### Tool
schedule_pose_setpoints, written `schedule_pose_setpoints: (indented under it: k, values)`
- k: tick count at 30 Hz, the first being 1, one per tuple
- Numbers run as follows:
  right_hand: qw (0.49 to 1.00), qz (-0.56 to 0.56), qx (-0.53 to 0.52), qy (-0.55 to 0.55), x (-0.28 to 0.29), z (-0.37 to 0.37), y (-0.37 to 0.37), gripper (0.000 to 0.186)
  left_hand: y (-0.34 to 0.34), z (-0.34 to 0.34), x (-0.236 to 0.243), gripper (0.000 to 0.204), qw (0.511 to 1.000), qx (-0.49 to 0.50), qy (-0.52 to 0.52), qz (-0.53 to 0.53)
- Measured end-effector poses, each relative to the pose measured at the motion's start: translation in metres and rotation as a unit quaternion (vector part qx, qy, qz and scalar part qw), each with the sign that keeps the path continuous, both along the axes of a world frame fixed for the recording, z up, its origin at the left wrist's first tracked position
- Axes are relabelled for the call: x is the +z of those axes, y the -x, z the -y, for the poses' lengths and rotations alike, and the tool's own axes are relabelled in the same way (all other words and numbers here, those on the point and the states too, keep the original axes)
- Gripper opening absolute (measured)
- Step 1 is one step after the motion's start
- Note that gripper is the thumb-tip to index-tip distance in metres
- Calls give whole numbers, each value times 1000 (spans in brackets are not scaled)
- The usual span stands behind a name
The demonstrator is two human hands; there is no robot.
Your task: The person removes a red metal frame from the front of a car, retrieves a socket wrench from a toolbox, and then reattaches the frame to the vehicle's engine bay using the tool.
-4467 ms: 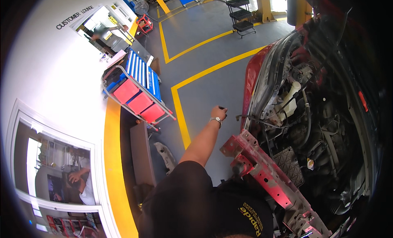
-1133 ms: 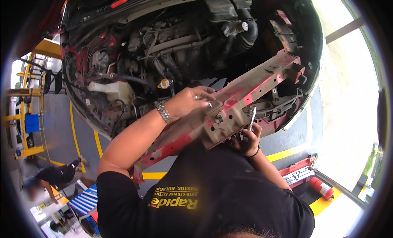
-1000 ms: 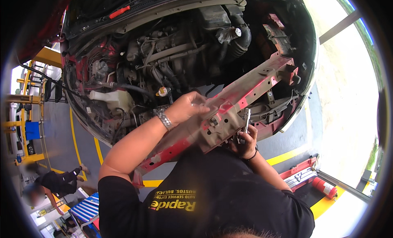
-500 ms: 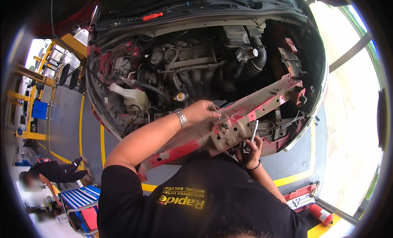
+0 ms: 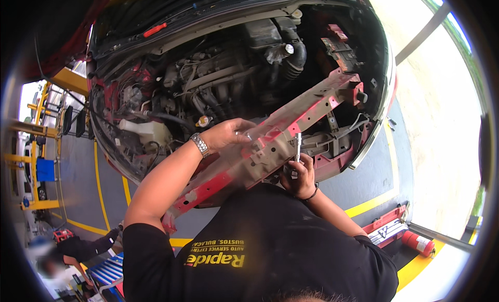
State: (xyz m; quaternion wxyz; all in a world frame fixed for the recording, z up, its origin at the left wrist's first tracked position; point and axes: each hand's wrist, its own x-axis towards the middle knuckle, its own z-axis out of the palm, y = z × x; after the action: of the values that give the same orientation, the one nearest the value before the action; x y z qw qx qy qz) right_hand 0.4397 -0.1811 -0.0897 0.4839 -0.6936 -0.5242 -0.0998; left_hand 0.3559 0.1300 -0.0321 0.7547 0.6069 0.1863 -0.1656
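Note:
A long, dusty red-and-tan metal beam (image 5: 218, 181) lies diagonally across the front of an open engine bay, close against my dark shirt. My left hand (image 5: 228, 136), wearing a metal watch, rests at the beam's upper edge with curled fingers; a small shiny item shows at the fingertips, too blurred to name. Below the beam's middle, my right hand (image 5: 301, 177) is closed on a silver socket tool (image 5: 298, 149) that points upward along the beam's face. Part of that hand is hidden behind the beam.
The engine (image 5: 208, 73), white reservoir (image 5: 148, 130) and red-handled tool (image 5: 155, 30) lie beyond. A co-worker (image 5: 78, 258) is at lower left beside a blue tool cart (image 5: 106, 271). A fire extinguisher (image 5: 418, 244) and red case (image 5: 384, 224) are at lower right; yellow lift posts (image 5: 47, 203) stand left.
Since the oldest frame, my view has turned onto the engine bay and both hands have come to the beam. Lately the view has shifted slightly; the co-worker at lower left has moved a little.

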Motion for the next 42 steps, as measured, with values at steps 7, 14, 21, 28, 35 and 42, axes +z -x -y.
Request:
schedule_pose_setpoints:
  k: [7, 14, 21, 28, 35, 42]
  values:
    - [1000, -18, 15, -7, 3, -2, -1, 66, 5, 3, -1, 36, 998, 25, -54, 24]
    - [999, -11, -4, 37, 17, -1, -2, 64, 59, 32, 46, 51, 904, -46, -418, 72]
    - [998, -46, 3, 34, 36, -14, -6, 54, 117, 99, 69, 83, 755, -186, -628, -34]
    - [997, -44, 53, 39, 86, -26, -26, 40, 115, 107, 26, 72, 668, -60, -742, -2]
    - [977, 71, 152, 131, 193, -123, -102, 37, 117, 107, 32, 67, 672, -45, -739, -16]
    - [932, 225, 247, 138, 232, -367, -203, 39, 115, 110, 32, 64, 657, -9, -754, 6]
